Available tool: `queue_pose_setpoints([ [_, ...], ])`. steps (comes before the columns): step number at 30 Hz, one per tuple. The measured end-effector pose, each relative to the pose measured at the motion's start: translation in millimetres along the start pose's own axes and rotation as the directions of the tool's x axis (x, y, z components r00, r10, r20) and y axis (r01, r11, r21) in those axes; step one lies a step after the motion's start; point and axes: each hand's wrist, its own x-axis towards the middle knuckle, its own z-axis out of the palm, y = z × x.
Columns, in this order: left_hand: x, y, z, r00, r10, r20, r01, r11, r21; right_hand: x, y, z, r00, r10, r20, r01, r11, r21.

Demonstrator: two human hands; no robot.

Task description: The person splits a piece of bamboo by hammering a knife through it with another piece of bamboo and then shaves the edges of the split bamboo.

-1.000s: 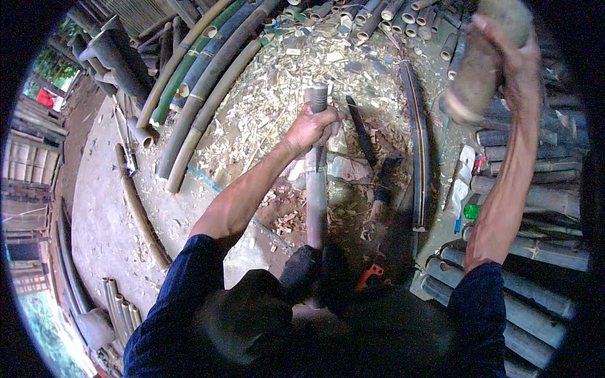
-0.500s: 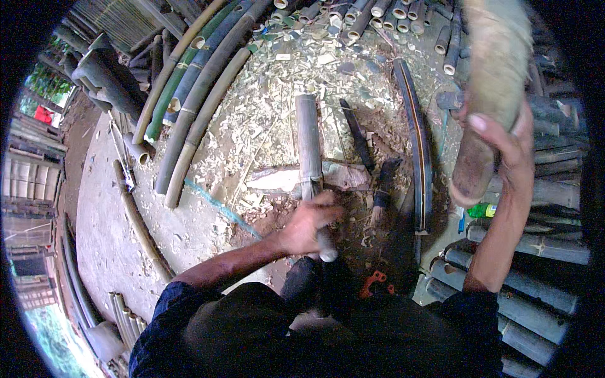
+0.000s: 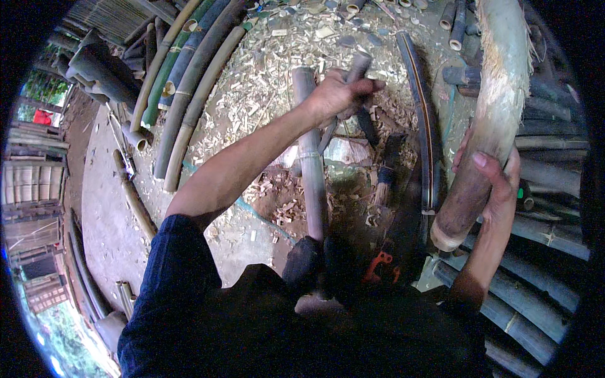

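Note:
My left hand [image 3: 343,96] reaches across a bamboo piece [image 3: 310,157] and is closed round the rounded grey handle [image 3: 360,62] of a knife. Only a narrow part of its blade [image 3: 328,136] shows below my fingers, next to the bamboo; the rest is hidden. The bamboo stands between my knees, and a pale, hacked wood block [image 3: 353,151] lies behind it. On the right, my right hand [image 3: 498,179] grips the dark, narrower end of a thick wooden mallet [image 3: 495,113]. The mallet's far part is pale and frayed and runs out of the upper edge.
Wood chips [image 3: 277,82] cover the ground ahead. Long bamboo poles [image 3: 195,107] lie at left, and a split dark bamboo length [image 3: 419,120] lies right of centre. A bamboo stack [image 3: 535,277] fills the right side. An orange tool handle [image 3: 378,268] lies near my legs.
My left hand has moved away from me along the bamboo, and the knife's handle end now points away instead of toward me. The mallet in my right hand has come lower and nearer.

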Motion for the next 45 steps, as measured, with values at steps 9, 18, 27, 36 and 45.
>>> queue_pose_setpoints([
  [9,11,-32,-4,0.998,-0.062,0.03,0.054,0.971,0.234,-6,14,1,0.999,0.045,-0.026,-0.044,0.999,0.017],
  [18,4,-22,3,0.995,-0.054,0.082,0.036,0.979,0.199,-6,16,-1,0.997,0.066,-0.028,-0.066,0.998,0.014],
  [27,-10,-24,-5,0.993,0.047,0.111,-0.064,0.986,0.154,24,-22,-55,0.982,-0.131,-0.135,0.11,0.982,-0.152],
  [36,0,-48,-19,0.983,0.121,0.135,-0.166,0.899,0.406,82,34,17,0.83,-0.324,0.455,0.555,0.402,-0.728],
  [45,59,-68,1,0.916,-0.129,-0.381,0.367,0.653,0.663,73,-33,-22,0.99,-0.117,-0.076,0.106,0.986,-0.131],
])
